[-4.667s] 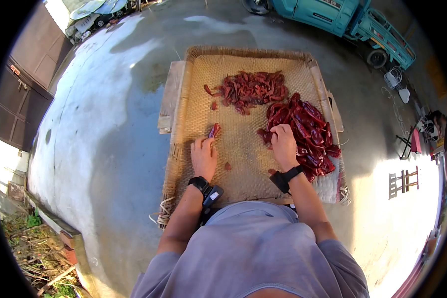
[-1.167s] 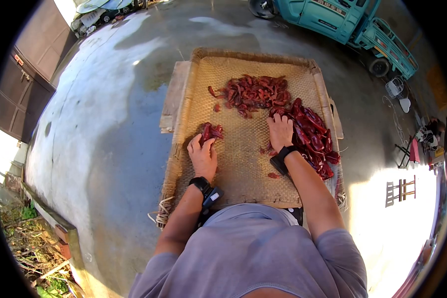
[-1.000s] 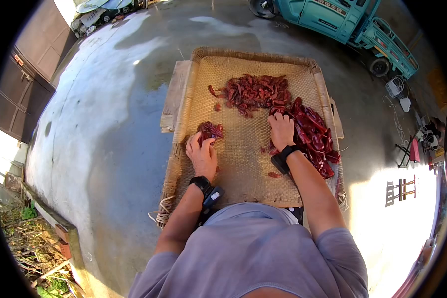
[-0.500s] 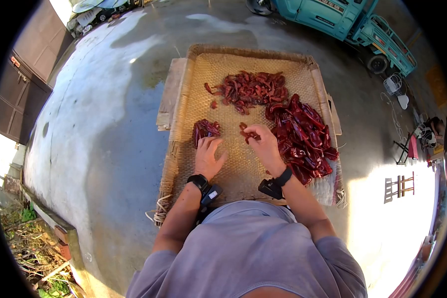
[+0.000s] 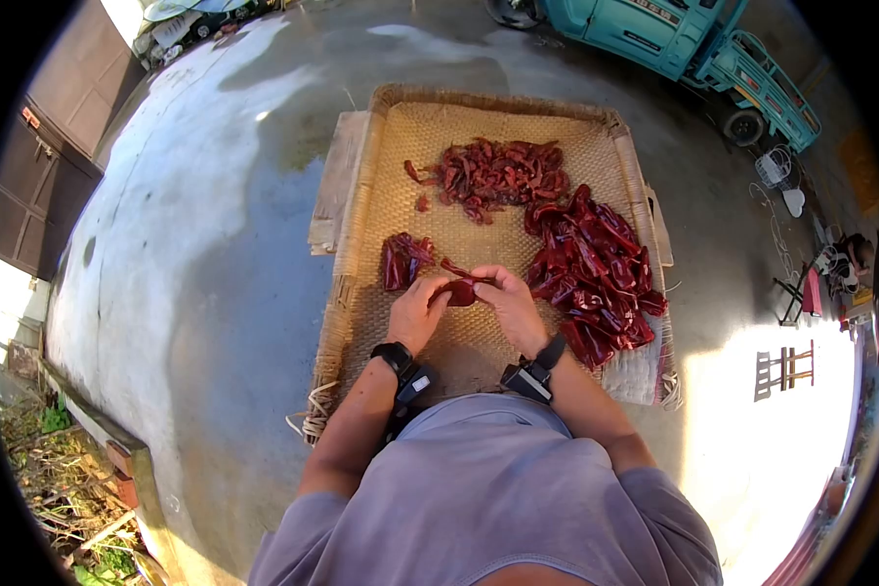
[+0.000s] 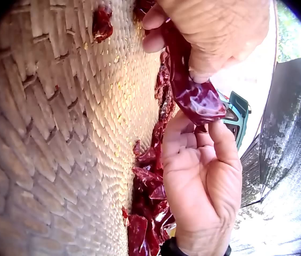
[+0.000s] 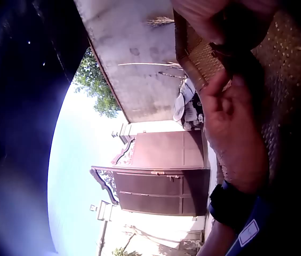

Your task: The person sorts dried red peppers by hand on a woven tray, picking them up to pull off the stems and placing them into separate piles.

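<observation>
Both hands meet over the woven tray [image 5: 479, 356], holding one dark red dried chili pepper [image 5: 456, 292] between them. My left hand [image 5: 417, 314] pinches the pepper's broad body. At its narrower end, the fingertips of my right hand [image 5: 511, 308] pinch it too. Close up in the left wrist view, the pepper [image 6: 195, 98] looks glossy and wrinkled. A small bunch of chilies [image 5: 398, 266] lies just beyond the left hand. Beside the right hand is a large heap of whole glossy chilies [image 5: 596, 264]. The right wrist view is dark around the fingers.
Shrivelled red pepper pieces [image 5: 503, 174] are heaped toward the tray's far end, with a stray scrap [image 5: 421, 203] nearby. A raised rim [image 5: 498, 98] borders the tray. Wooden boards [image 5: 340, 186] stick out beneath it. A teal three-wheeled truck [image 5: 645, 34] stands on the concrete yard.
The left hand has let go of the small bunch, which has grown since the earliest frame. The right hand has come from the large heap to the middle with a chili pepper, now held by both.
</observation>
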Tool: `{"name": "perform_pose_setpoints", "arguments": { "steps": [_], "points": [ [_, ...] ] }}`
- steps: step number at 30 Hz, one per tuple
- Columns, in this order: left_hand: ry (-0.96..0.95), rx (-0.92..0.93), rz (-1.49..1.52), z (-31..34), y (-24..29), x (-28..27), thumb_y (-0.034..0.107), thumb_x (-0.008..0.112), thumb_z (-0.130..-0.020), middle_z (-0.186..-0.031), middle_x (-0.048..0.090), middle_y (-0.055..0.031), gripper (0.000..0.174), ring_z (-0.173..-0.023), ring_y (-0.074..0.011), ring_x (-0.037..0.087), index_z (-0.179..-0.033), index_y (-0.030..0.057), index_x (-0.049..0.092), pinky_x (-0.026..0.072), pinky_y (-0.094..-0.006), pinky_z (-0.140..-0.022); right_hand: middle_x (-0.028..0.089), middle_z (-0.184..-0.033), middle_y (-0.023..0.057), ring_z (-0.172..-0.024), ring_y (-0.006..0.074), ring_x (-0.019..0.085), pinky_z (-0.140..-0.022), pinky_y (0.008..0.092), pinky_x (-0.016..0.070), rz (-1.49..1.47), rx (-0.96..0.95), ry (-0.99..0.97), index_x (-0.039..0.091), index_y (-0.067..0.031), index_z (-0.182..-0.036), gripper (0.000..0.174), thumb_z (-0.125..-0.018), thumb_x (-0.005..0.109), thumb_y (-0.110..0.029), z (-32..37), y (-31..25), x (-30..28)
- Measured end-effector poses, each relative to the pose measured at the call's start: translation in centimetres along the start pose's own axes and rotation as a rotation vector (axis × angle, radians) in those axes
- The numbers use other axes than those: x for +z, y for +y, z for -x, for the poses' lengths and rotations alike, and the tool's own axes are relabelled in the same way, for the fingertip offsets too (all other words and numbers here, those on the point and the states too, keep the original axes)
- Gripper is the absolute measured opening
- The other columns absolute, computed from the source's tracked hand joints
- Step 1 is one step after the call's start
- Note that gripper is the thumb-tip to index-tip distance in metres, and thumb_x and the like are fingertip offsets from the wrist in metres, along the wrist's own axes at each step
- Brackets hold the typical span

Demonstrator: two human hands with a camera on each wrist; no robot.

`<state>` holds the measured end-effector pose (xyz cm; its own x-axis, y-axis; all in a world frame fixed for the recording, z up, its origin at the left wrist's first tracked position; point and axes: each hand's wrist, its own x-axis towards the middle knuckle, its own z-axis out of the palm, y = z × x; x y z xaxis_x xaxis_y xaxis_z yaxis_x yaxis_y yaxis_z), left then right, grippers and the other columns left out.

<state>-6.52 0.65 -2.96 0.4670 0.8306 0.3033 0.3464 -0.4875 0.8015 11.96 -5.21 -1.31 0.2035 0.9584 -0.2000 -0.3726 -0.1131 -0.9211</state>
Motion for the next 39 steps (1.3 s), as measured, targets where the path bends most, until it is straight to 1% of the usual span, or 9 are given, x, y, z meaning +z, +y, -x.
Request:
{"name": "perform_pose_setpoints", "arguments": {
  "steps": [6,9,13,15,18,22,29,31,39],
  "points": [
    [0.345,-0.105,-0.096,0.0,0.1,0.0,0.012,0.068,-0.093,-0.1,0.067,-0.0143,0.027,-0.088,-0.0321,0.068,-0.117,0.0045,0.06,0.0541,-0.0391,-0.076,0.065,-0.099,0.0018,-0.089,0.0079,0.06,-0.082,0.0247,0.0484,-0.084,-0.062,0.134,0.063,-0.0027,-0.11,0.015,-0.094,0.064,-0.004,-0.1,1.1,-1.5],
    [0.484,-0.257,-0.044,-0.3,-0.9,0.0,0.013,0.068,-0.094,-0.1,0.067,-0.0152,0.031,-0.087,-0.0303,0.067,-0.121,0.0021,0.058,0.0532,-0.0377,-0.079,0.065,-0.099,0.0011,-0.089,0.0095,0.06,-0.084,0.0256,0.0487,0.149,-0.081,0.09,0.064,-0.0032,-0.109,0.015,-0.094,0.064,-0.006,0.6,1.0,-0.8],
    [0.57,-0.13,-0.303,-0.6,-0.5,-0.5,0.007,0.067,-0.09,-0.125,0.057,-0.0165,0.039,-0.119,-0.0388,0.049,-0.127,0.0052,0.055,0.0393,-0.0482,-0.102,0.066,-0.101,0.0023,-0.095,0.0137,0.062,-0.086,0.0274,0.049,0.305,-0.02,-0.218,0.065,-0.0041,-0.11,0.018,-0.093,0.066,-0.009,1.4,0.4,0.6],
    [0.489,-0.083,-0.321,-0.5,-1.0,-0.6,0.005,0.067,-0.088,-0.128,0.055,-0.0155,0.042,-0.124,-0.0405,0.043,-0.128,0.0081,0.055,0.0346,-0.0512,-0.105,0.067,-0.102,0.005,-0.097,0.0199,0.064,-0.088,0.0318,0.0498,0.351,0.019,-0.279,0.066,-0.0055,-0.111,0.021,-0.09,0.067,-0.01,1.3,1.4,0.5],
    [0.354,0.026,-0.4,-0.4,-1.0,-0.8,0.006,0.07,-0.085,-0.124,0.057,-0.0105,0.037,-0.124,-0.0368,0.044,-0.119,0.0125,0.062,0.0344,-0.0506,-0.105,0.066,-0.112,0.0095,-0.108,0.0304,0.061,-0.096,0.0407,0.047,1.099,-0.426,-0.031,0.067,-0.0087,-0.111,0.026,-0.085,0.067,-0.01,0.4,-0.2,-1.0],
    [0.093,0.148,-0.346,-0.2,-0.7,-0.7,0.018,0.073,-0.086,-0.116,0.063,-0.0063,0.022,-0.122,-0.031,0.047,-0.107,0.0119,0.068,0.0351,-0.0494,-0.103,0.051,-0.137,0.0115,-0.13,0.0345,0.044,-0.108,0.0499,0.0348,1.569,-0.625,0.419,0.063,-0.0123,-0.12,0.042,-0.078,0.072,-0.01,-0.3,-4.0,-3.0],
    [-0.318,0.143,-0.322,-0.6,1.5,-1.7,0.039,0.076,-0.084,-0.108,0.068,-0.007,0.034,-0.112,-0.0289,0.051,-0.106,0.0135,0.072,0.0368,-0.0443,-0.097,0.05,-0.142,0.0128,-0.133,0.0344,0.042,-0.111,0.058,0.0284,1.782,-0.31,0.703,0.058,-0.0135,-0.134,0.049,-0.088,0.072,-0.024,-2.2,-7.2,-9.0],
    [-0.352,0.208,-0.331,-0.4,1.1,-1.4,0.036,0.077,-0.082,-0.105,0.068,-0.0061,0.033,-0.107,-0.028,0.052,-0.105,0.0141,0.072,0.0373,-0.0424,-0.095,0.051,-0.142,0.0122,-0.132,0.0339,0.044,-0.11,0.0583,0.0288,1.78,-0.128,0.688,0.057,-0.0138,-0.135,0.049,-0.09,0.071,-0.027,-2.5,-7.4,-10.0],
    [-0.206,0.223,-0.346,-0.1,-0.9,-0.2,0.014,0.073,-0.08,-0.092,0.066,-0.0036,0.017,-0.093,-0.0263,0.054,-0.096,0.0134,0.07,0.0396,-0.0425,-0.085,0.062,-0.115,0.0104,-0.113,0.0315,0.052,-0.102,0.0514,0.036,1.825,-0.134,0.668,0.062,-0.0128,-0.123,0.039,-0.087,0.072,-0.026,-2.5,-7.9,-10.8]
  ]
}}
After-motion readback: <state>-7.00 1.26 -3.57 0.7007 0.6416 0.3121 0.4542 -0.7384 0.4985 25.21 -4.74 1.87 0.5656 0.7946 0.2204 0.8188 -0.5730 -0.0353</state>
